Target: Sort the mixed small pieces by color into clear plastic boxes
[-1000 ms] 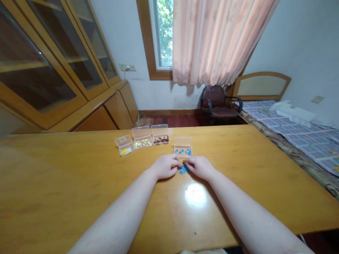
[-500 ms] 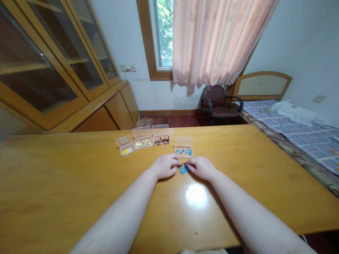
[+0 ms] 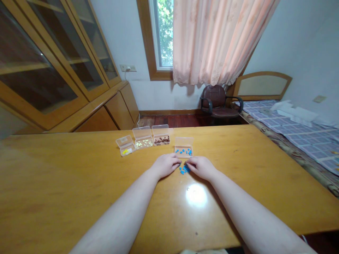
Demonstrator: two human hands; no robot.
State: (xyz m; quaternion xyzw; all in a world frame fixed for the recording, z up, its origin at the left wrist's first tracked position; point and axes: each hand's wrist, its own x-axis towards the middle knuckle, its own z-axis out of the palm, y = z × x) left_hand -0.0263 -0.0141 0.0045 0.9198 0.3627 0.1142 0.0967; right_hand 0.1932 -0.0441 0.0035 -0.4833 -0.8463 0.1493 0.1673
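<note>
Small blue pieces (image 3: 182,172) lie in a loose pile on the wooden table (image 3: 111,197), between my two hands. On the left, my left hand (image 3: 167,165) has its fingers drawn together at the pile's edge, a bit of blue showing by the tips. My right hand (image 3: 200,167) pinches at the pile's right side and covers part of it; a tiny dark spot shows at its fingertips. What either hand grips is too small to make out. Just beyond the hands stands a clear plastic box (image 3: 183,156) with its lid up and several blue pieces inside.
Farther left stand three more lidded clear boxes, all open: one with brown pieces (image 3: 162,140), one with pale green pieces (image 3: 143,143), one with yellow pieces (image 3: 127,151). Past the table are an office chair (image 3: 217,100) and a bed (image 3: 299,130); a glass-fronted cabinet (image 3: 76,116) is at left.
My left hand's fingertips have drawn slightly back to the left, away from the right fingertips. The right hand and the boxes look almost unchanged.
</note>
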